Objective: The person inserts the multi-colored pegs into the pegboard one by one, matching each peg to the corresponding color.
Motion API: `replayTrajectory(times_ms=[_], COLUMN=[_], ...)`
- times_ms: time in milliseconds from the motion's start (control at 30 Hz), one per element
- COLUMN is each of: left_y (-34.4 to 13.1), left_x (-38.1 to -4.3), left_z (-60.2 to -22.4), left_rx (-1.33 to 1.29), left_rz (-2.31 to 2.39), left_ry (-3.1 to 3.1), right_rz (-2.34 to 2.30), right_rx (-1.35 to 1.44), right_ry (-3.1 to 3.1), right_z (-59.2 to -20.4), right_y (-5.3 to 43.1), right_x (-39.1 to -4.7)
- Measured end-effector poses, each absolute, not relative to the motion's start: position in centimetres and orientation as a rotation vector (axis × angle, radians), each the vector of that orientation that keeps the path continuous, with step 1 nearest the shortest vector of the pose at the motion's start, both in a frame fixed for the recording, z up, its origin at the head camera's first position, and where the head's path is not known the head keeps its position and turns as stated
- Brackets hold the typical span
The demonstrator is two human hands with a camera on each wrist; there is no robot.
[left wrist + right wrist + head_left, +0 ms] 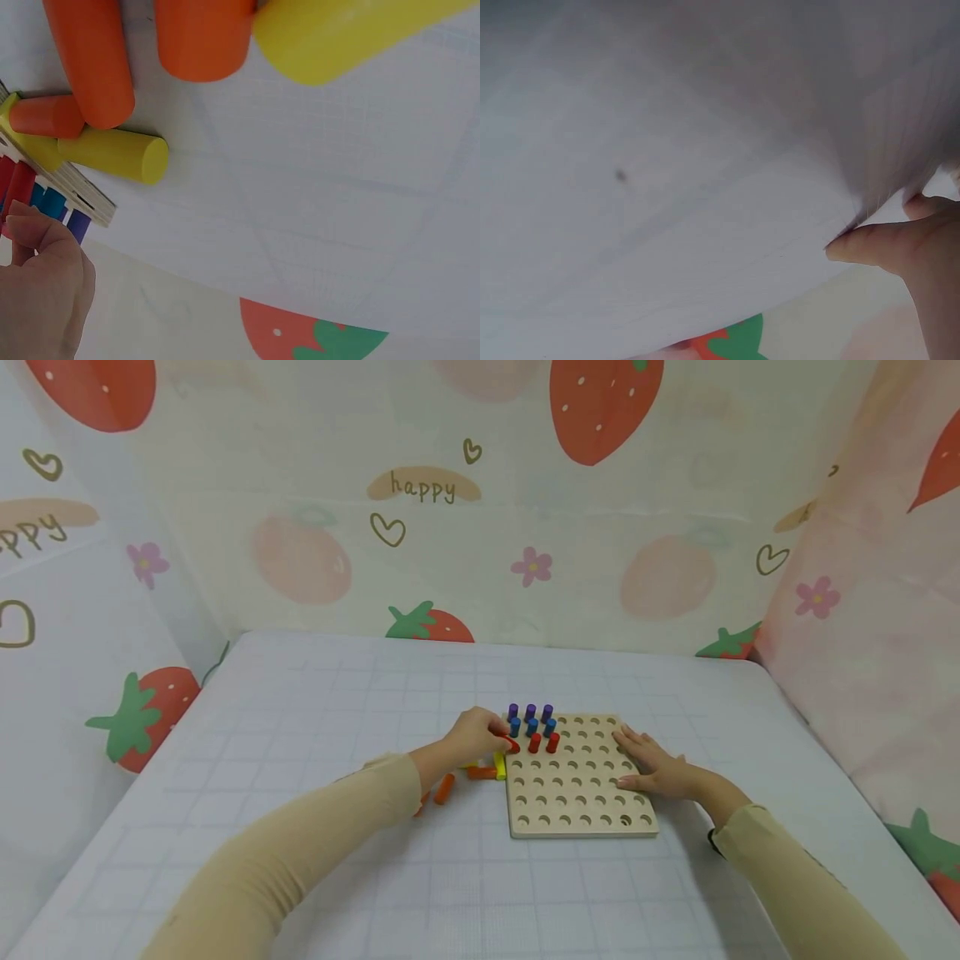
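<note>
With thumb and fingertips my left hand [472,737] pinches a red peg [512,744], which leans at the left end of the third row of a wooden pegboard [577,825]. Whether its lower end is in the hole is hidden. Two red pegs [552,743] stand upright beside it, behind them three blue pegs [532,727] and three purple pegs [530,712]. Spread fingers of my right hand [663,770] rest on the board's right edge. In the right wrist view the right hand [907,244] shows only in part, at the right.
Loose orange pegs [445,789] and a yellow peg [500,766] lie left of the board, some partly hidden by the left arm. Larger in the left wrist view are orange pegs [90,60] and a yellow peg [116,154]. A printed curtain [450,560] stands behind the table.
</note>
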State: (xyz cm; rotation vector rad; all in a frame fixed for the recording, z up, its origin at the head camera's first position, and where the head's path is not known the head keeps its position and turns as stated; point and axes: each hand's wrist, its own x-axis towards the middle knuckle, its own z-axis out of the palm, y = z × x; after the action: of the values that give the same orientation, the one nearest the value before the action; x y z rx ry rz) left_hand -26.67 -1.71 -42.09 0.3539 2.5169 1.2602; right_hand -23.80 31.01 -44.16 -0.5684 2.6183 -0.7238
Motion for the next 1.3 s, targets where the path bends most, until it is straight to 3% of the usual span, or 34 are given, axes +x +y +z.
replayTrajectory(times_ms=[800,1300], left_y=[-1.1,-5.4], left_x=[-26.1,-25.9], left_z=[-41.8,-41.8], left_rx=[0.296,0.353], left_rz=[1.373,1.289], left_ry=[2.465,2.521], right_rz=[-0.73,-0.769], right_rx=[-0.556,-0.577], right_ry=[2.607,2.582], right_z=[-43.7,-43.9], right_y=[30.6,30.8], right_x=[-23.7,-23.6])
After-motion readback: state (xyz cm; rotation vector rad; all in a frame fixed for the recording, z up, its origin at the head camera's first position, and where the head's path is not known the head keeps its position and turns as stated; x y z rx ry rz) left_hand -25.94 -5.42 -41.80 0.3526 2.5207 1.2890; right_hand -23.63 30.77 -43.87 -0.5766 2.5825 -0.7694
